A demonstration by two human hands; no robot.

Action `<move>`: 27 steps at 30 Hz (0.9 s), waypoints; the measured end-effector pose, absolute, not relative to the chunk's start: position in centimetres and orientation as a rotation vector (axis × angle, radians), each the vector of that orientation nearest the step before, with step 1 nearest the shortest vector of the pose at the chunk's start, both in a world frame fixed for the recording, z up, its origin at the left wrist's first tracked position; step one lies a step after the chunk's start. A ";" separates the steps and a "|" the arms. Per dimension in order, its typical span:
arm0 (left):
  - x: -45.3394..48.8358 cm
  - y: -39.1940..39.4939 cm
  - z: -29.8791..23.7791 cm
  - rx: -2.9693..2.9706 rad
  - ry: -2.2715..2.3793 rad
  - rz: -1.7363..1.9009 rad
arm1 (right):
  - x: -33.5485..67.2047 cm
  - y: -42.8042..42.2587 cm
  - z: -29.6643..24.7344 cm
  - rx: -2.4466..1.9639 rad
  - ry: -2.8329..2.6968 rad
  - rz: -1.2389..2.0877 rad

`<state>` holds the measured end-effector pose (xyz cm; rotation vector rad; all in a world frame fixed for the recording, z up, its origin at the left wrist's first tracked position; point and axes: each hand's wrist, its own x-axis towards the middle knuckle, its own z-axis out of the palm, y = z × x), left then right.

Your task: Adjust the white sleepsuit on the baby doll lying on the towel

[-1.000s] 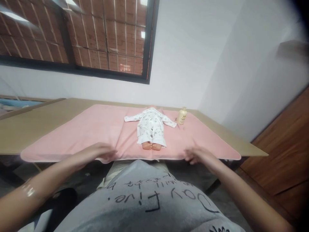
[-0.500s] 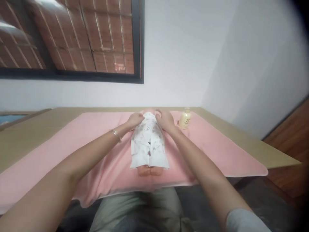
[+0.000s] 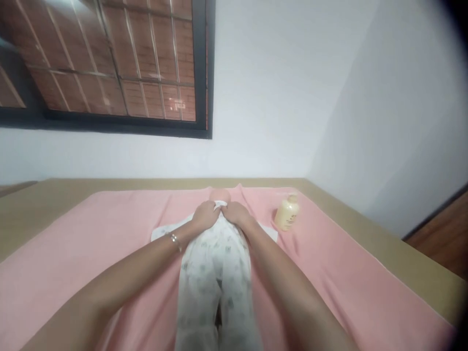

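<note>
A baby doll lies on its back on a pink towel [image 3: 91,253], dressed in a white printed sleepsuit [image 3: 215,278]. Only a bit of its head [image 3: 219,195] shows beyond my hands. My left hand [image 3: 205,216] and my right hand [image 3: 237,214] sit side by side at the collar, fingers curled and pinching the sleepsuit fabric near the neck. A thin bracelet circles my left wrist. The doll's feet are out of the picture at the bottom.
A small cream lotion bottle [image 3: 288,213] stands on the towel right of the doll. The towel covers a tan table [image 3: 402,253] set against a white wall. A dark-framed window [image 3: 109,63] is at the upper left.
My hands went from the towel's near edge to the doll's chest, then closed together at the collar. The view has moved closer over the doll.
</note>
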<state>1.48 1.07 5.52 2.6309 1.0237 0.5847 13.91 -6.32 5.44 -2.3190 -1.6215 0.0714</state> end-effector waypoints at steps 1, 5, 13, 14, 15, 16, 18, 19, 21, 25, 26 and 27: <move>1.4 1.5 5.3 2.615 1.040 0.548 | 13.7 -6.0 5.5 -2.315 -1.636 0.059; 0.8 2.4 4.3 2.615 1.087 0.486 | 12.8 -5.8 5.1 -2.289 -1.714 -0.091; 1.6 3.0 1.8 2.699 0.914 0.911 | 13.8 -5.4 4.6 -2.445 -1.582 0.131; 1.7 3.2 1.6 2.667 0.941 0.910 | 13.5 -5.5 4.6 -2.452 -1.583 0.071; 1.6 3.3 1.5 2.643 0.976 0.890 | 13.1 -5.6 4.7 -2.450 -1.594 -0.012; 1.5 3.4 1.5 2.631 1.008 0.855 | 12.7 -5.6 4.8 -2.435 -1.616 -0.090; 1.3 3.4 1.6 2.632 1.037 0.778 | 12.3 -5.7 4.9 -2.403 -1.655 -0.160; 1.2 3.3 1.7 2.638 1.029 0.754 | 12.3 -5.6 4.9 -2.404 -1.658 -0.148; 1.0 3.1 1.9 2.665 0.975 0.761 | 12.8 -5.4 4.9 -2.440 -1.632 -0.046; 0.8 3.0 2.0 2.715 0.902 0.802 | 13.6 -5.4 5.1 -2.430 -1.577 0.203; 0.7 3.1 2.1 2.702 0.904 0.796 | 13.4 -5.7 5.2 -2.412 -1.570 0.197; 0.7 3.3 2.2 2.685 0.904 0.779 | 13.2 -6.0 5.4 -2.394 -1.565 0.177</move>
